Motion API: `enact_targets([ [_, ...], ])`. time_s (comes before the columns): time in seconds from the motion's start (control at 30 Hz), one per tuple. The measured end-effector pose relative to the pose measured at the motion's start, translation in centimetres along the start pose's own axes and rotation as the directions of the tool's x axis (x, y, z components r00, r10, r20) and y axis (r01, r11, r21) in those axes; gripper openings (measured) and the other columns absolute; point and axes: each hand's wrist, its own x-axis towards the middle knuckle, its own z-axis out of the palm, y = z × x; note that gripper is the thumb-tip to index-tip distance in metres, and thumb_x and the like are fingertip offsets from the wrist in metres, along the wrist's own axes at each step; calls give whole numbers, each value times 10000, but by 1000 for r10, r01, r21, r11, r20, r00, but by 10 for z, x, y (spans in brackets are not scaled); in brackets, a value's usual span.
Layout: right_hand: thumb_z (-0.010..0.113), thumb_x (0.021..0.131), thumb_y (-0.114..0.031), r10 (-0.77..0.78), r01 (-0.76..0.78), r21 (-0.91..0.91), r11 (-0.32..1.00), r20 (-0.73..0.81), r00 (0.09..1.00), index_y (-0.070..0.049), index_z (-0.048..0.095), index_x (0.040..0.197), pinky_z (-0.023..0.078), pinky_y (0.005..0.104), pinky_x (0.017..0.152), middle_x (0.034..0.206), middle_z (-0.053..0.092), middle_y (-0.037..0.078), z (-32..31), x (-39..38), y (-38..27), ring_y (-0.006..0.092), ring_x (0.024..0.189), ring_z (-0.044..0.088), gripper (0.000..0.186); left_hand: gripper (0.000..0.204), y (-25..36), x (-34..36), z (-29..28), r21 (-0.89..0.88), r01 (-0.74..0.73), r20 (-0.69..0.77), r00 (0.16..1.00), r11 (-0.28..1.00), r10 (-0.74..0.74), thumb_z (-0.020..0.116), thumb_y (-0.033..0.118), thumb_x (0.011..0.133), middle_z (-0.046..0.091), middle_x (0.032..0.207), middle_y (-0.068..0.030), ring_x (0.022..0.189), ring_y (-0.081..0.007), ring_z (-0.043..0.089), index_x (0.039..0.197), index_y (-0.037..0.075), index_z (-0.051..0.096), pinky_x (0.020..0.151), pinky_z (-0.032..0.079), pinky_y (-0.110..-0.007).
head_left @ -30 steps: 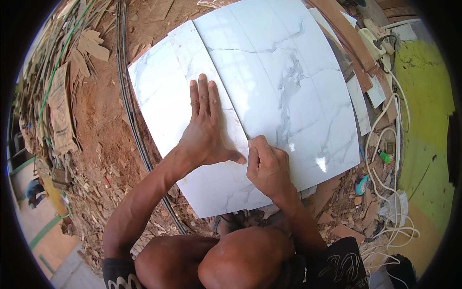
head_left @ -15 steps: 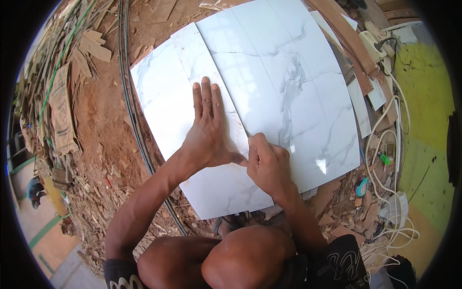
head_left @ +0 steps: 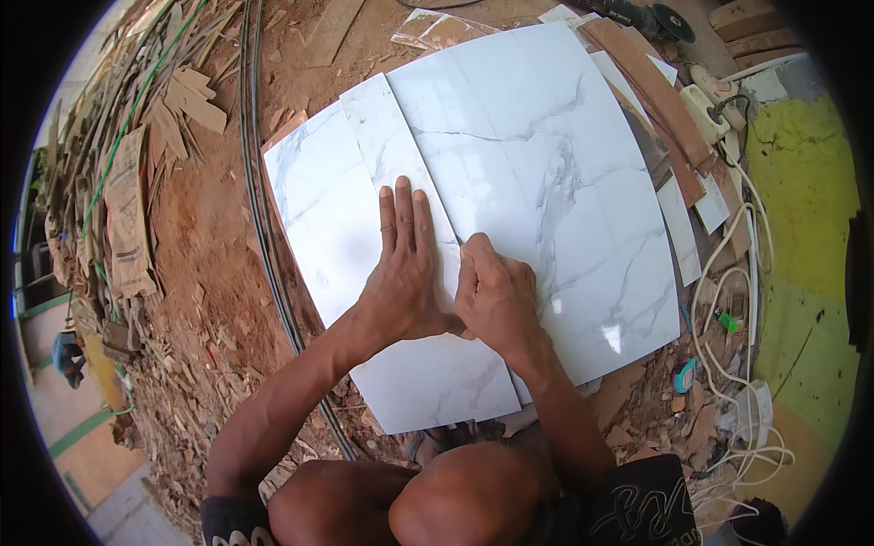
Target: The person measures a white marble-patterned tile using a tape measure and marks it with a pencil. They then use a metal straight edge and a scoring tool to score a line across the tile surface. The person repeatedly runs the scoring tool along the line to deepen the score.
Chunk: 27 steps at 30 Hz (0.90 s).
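A large glossy white tile [head_left: 601, 246] with grey marble veining lies in front of my knees. Across its left part rests a narrower strip of similar marbled tile [head_left: 381, 123], its straight right edge running away from me. My left hand [head_left: 405, 287] presses flat on this strip, fingers stretched forward and thumb out to the right. Against the strip's right edge, just beside the left thumb, my right hand [head_left: 499, 296] is closed in a pinch. Whatever it grips is hidden by the fingers.
Dark cables [head_left: 259, 209] run along the left side, near a heap of wooden strips [head_left: 137, 64]. Tile offcuts [head_left: 678, 214], a power strip [head_left: 703, 111], white cords [head_left: 719, 341] and a teal tape measure [head_left: 685, 375] lie at right. An angle grinder [head_left: 651, 18] sits at the far right.
My right hand has slid farther from me along the strip's edge. The left hand keeps its place on the strip. The whole view has shifted slightly.
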Motion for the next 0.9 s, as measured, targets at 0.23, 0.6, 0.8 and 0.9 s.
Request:
enact_targets([
  [0.23, 523, 995, -30, -19, 17, -41, 999, -57, 998, -28, 465, 828, 428, 471, 498, 546, 528, 168, 15, 29, 1, 390, 498, 583, 176, 1745, -1, 1, 1, 46, -30, 31, 999, 998, 29, 922, 762, 408, -36, 1554, -531, 1472, -662, -126, 1470, -303, 36, 1253, -11, -644],
  [0.6, 575, 952, -121, 92, -84, -89, 993, 86, 992, -17, 527, 945, 525, 546, 689, 736, 662, 221, 28, 89, -4, 448, 713, 679, 115, 1677, -1, 2, -7, 10, -89, 28, 996, 996, 89, 894, 773, 454, 58, 1574, -490, 1502, -617, -105, 1519, -235, 81, 1260, -61, -639],
  [0.8, 556, 952, -78, 3, -5, -95, 996, -19, 1000, -27, 509, 867, 505, 553, 669, 634, 627, 216, 47, 119, 3, 464, 649, 655, 110, 1693, 3, 4, -14, -32, -57, 43, 997, 998, 58, 901, 770, 440, 43, 1568, -503, 1496, -630, -95, 1503, -256, 72, 1260, -39, -637],
  [0.9, 558, 946, -71, -7, 4, -109, 994, -28, 1000, -27, 515, 870, 505, 559, 675, 640, 634, 224, 52, 140, 1, 472, 660, 659, 98, 1712, 0, 3, -9, -66, -33, 44, 998, 997, 36, 917, 745, 436, 22, 1571, -496, 1499, -625, -94, 1504, -245, 18, 1258, -36, -639],
])
